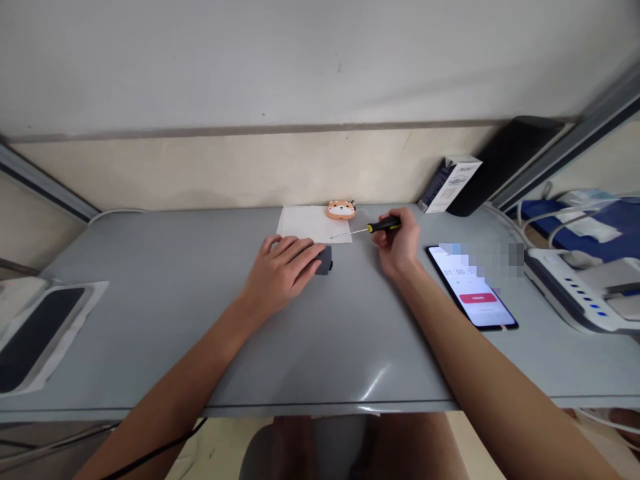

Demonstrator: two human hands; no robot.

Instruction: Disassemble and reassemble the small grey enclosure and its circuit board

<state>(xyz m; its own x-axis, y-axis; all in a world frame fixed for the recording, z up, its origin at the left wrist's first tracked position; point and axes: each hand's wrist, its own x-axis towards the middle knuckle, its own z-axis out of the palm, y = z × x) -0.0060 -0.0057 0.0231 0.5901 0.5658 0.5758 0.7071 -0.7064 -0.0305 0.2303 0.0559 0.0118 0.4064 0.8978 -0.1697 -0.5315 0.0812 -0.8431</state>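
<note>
My left hand [286, 268] is closed on a small dark grey box-shaped block [326, 261] at the middle of the grey table; most of the block is hidden under my fingers. To the right, my right hand [400, 243] grips a screwdriver [384, 225] with a black and yellow handle. Its thin metal shaft points left, and the tip hangs above or over the edge of a white sheet of paper [305, 223], apart from the block. An orange and white animal-faced case [341, 210] lies at the paper's back right corner.
A lit phone [473, 293] lies right of my right forearm, with a white power strip [575, 290] beyond it. A white and blue carton [450, 183] and a black cylinder [505, 163] lean at the back right. A dark flat panel [40, 333] on white wrapping lies far left.
</note>
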